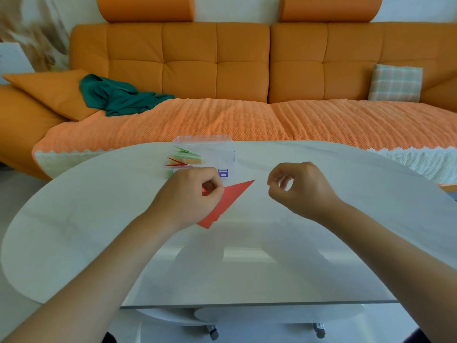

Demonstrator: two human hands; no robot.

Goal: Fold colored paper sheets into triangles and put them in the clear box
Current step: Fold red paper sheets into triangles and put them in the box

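No legible txt; purple tab [223, 173] on clear box [223, 147] too blurry.

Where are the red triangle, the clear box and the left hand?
red triangle [233, 195]: head view, flat face near its tip.
clear box [217, 154]: head view, bare right wall.
left hand [185, 194]: head view, back of the hand.
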